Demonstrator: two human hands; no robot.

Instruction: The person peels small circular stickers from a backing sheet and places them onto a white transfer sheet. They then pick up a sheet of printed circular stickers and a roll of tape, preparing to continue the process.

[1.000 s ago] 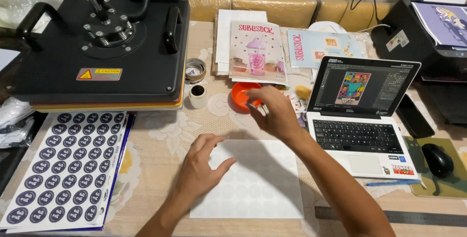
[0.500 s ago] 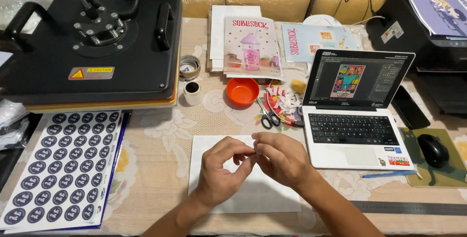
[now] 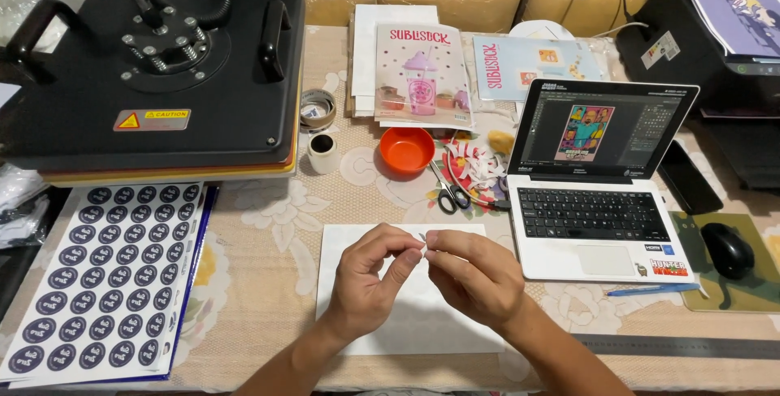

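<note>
Now, at nine o'clock: round-sticker sheet (image 3: 101, 278) lying under black heat press (image 3: 154, 71). At centre: left hand (image 3: 370, 286) and right hand (image 3: 475, 278) meeting over white sheet (image 3: 406, 327), fingertips of both pinching tiny pale piece (image 3: 423, 238) between them. At twelve o'clock: orange bowl (image 3: 406, 151), scissors (image 3: 448, 193). At three o'clock: open laptop (image 3: 597, 193) sitting.

Matt white paper sheet (image 3: 390, 327) on patterned cloth table cover (image 3: 268, 233).
</note>
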